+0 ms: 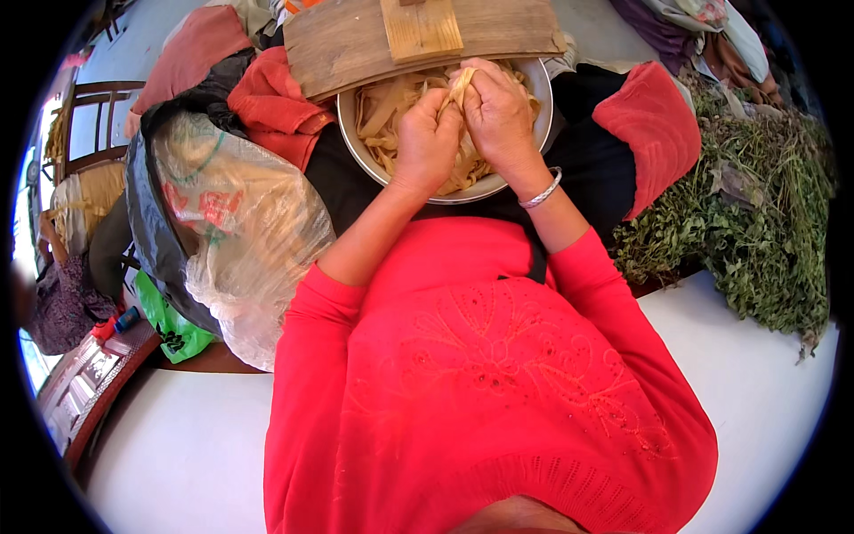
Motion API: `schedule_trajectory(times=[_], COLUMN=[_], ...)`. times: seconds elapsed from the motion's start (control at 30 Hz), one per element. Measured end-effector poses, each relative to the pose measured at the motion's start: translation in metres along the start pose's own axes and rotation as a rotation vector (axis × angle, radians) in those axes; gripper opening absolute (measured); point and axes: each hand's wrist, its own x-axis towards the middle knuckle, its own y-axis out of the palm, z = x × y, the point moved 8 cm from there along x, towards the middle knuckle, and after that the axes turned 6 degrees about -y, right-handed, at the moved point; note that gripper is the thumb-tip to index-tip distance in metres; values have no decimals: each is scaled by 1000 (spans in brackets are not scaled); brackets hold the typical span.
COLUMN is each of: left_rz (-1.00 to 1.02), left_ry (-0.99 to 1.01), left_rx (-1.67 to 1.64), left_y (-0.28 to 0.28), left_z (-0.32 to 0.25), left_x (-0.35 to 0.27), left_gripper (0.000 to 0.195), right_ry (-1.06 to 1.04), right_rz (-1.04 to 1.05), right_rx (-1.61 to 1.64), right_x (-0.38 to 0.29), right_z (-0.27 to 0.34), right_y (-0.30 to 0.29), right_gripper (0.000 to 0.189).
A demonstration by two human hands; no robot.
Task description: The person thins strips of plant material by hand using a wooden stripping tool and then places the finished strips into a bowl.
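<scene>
Both my hands are close together over a round metal basin (pixel 345 133) on my lap, heaped with pale yellow-brown, flat, flexible strips (pixel 382 110) whose material I cannot tell. A twisted strip (pixel 462 87) of the same stuff is pinched between my left hand (pixel 430 137) and my right hand (pixel 500 113), and it loops up over the fingers of the right. A braided silver-coloured bangle (pixel 544 190) circles my right wrist. Across the far rim of the basin lies a wooden board (pixel 347 40) with a lighter wood block (pixel 423 30) on it.
A translucent plastic sack (pixel 260 193) leans at my left beside a green plastic bag (pixel 170 327). Red cloths (pixel 277 100) cover my knees. Dried leafy stalks (pixel 767 220) are heaped at my right. Another person (pixel 67 300) sits at the far left near a wooden chair (pixel 100 127).
</scene>
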Motion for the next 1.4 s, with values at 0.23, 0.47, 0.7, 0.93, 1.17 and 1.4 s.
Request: schedule_trajectory(times=[0.23,0.47,0.7,0.93,1.17,1.4], left_rz=[376,73,160,135,197,26], left_ry=[-538,378,400,225,-421,352], left_rx=[-662,440,347,512,-228,688], left_y=[25,-9,-2,-6,-11,-46], left_z=[29,-26,-35,-31,26,-37], left_x=[-16,-7,-13,18,2,-13], left_gripper=[6,17,25,22,25,11], right_ry=[-23,361,898,133,214,392], right_rz=[-171,479,346,102,-126,-76], right_rx=[196,394,1612,410,531,684], right_x=[-6,-33,-59,-12,11,6], right_z=[-7,-40,-25,-14,-9,-65], right_y=[-6,25,53,11,-7,-2], right_gripper=[12,14,18,8,7,32])
